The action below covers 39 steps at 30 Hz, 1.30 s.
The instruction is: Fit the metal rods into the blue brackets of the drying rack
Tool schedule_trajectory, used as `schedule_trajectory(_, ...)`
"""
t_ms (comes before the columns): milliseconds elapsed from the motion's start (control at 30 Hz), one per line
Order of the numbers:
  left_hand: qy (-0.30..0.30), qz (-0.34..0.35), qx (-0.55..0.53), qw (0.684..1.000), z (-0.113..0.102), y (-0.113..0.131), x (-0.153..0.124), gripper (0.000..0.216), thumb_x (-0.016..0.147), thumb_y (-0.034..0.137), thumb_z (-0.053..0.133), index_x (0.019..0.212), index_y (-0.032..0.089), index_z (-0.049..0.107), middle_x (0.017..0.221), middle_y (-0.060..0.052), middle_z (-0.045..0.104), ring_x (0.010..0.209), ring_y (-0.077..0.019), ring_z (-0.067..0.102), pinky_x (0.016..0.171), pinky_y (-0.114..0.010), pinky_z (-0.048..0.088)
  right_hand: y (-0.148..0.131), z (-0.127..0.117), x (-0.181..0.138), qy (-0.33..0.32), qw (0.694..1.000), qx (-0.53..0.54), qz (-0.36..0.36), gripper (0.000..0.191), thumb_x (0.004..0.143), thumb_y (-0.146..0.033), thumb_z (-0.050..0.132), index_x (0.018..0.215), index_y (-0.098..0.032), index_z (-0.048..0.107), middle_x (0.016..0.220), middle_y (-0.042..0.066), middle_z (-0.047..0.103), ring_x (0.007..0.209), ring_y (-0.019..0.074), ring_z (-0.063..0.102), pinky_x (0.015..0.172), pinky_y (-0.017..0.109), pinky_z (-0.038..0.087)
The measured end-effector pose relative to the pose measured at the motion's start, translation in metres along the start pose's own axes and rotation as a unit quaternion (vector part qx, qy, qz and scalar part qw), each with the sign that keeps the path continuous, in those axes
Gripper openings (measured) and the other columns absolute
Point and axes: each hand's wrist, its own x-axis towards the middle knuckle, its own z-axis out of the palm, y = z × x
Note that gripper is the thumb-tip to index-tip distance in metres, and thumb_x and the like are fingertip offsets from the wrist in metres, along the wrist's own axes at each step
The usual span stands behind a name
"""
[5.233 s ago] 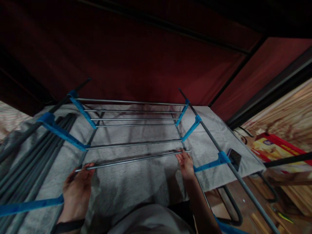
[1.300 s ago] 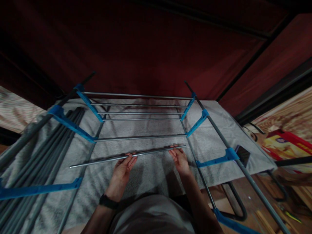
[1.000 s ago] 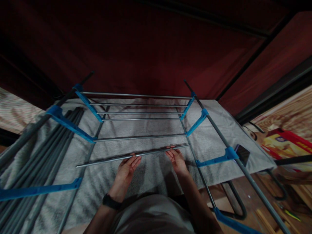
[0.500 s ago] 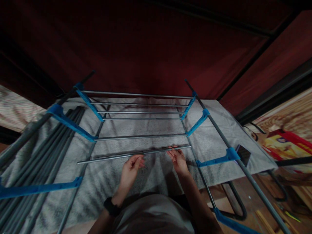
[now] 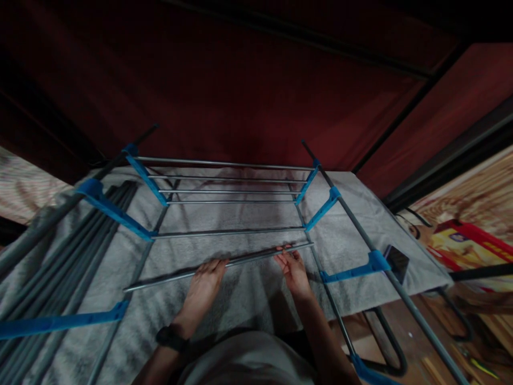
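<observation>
As left hand (image 5: 202,282), right hand (image 5: 294,266) hold rod (image 5: 252,257), axis crosswise, right end farther.

Dim, reddish light; soft focus, edges bowed

A rack frame (image 5: 320,206) lies flat on the blanket (image 5: 248,305), reaching from its far edge towards its near edge. 5 fitted rods (image 5: 228,232) cross the frame. In front of the nearest one, a loose rod (image 5: 248,258) lies aslant, its right end farther back. The left hand (image 5: 202,286) touches its middle and the right hand (image 5: 294,267) meets it near its right end. Spare poles (image 5: 68,256) lie along the blanket's left edge, and a phone (image 5: 396,262) lies by its right edge, just beside the frame.
</observation>
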Motion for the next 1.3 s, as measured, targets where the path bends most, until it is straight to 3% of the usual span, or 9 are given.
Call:
schedule_trajectory(167,-0.073,0.084,0.201,0.973,-0.007,-0.003,-0.004,0.030,0.096,0.029,0.051,0.115,0.023,0.074,0.110,-0.011,0.076,0.103,-0.0292,0.069,0.101,-0.044,0.049,-0.010,0.002,0.005,-0.007,1.000,-0.017,-0.024,0.025,0.073,-0.032,0.082,0.092,-0.026,0.066,0.095,-0.001,0.077,0.091,0.0170,0.074,0.085,0.031,0.061)
schedule_trajectory(300,-0.091,0.131,0.313,0.936,-0.011,-0.004,-0.005,0.041,0.103,0.032,0.036,0.124,0.022,0.070,0.114,-0.010,0.076,0.104,-0.0273,0.071,0.096,-0.044,0.054,-0.023,0.007,0.013,0.010,0.999,0.000,-0.047,0.031,0.065,-0.033,0.089,0.084,-0.024,0.068,0.090,-0.001,0.076,0.087,0.0168,0.074,0.082,0.030,0.062)
schedule_trajectory(400,-0.077,0.153,0.312,0.935,-0.014,-0.004,-0.003,0.041,0.104,0.035,0.036,0.124,0.023,0.070,0.114,-0.009,0.076,0.102,-0.0252,0.072,0.092,-0.040,0.057,-0.033,0.010,0.018,0.012,0.998,0.006,-0.060,0.035,0.059,-0.036,0.094,0.076,-0.025,0.065,0.081,-0.003,0.074,0.078,0.0146,0.073,0.078,0.029,0.063)
schedule_trajectory(667,-0.032,0.195,0.303,0.932,-0.027,-0.015,0.001,0.043,0.104,0.045,0.037,0.119,0.024,0.071,0.106,-0.006,0.078,0.095,-0.0236,0.074,0.083,-0.036,0.060,-0.051,0.012,0.029,0.009,0.996,-0.004,-0.087,0.035,0.067,-0.038,0.091,0.073,-0.023,0.060,0.078,-0.003,0.072,0.071,0.0111,0.070,0.075,0.025,0.062)
schedule_trajectory(900,-0.019,0.209,0.278,0.937,-0.041,-0.022,0.000,0.037,0.104,0.043,0.042,0.117,0.025,0.071,0.102,-0.003,0.077,0.090,-0.0205,0.074,0.082,-0.033,0.060,-0.054,0.020,0.033,-0.021,0.996,0.000,-0.090,0.026,0.070,-0.032,0.089,0.080,-0.023,0.067,0.087,0.000,0.076,0.081,0.0133,0.072,0.078,0.025,0.061)
schedule_trajectory(1300,0.000,0.216,0.294,0.931,-0.035,-0.022,0.008,0.040,0.105,0.045,0.039,0.116,0.024,0.071,0.100,-0.004,0.077,0.089,-0.0224,0.074,0.080,-0.034,0.060,-0.056,0.028,0.054,-0.030,0.997,0.011,-0.063,0.021,0.070,-0.026,0.086,0.080,-0.022,0.068,0.082,0.000,0.074,0.077,0.0135,0.072,0.074,0.026,0.062)
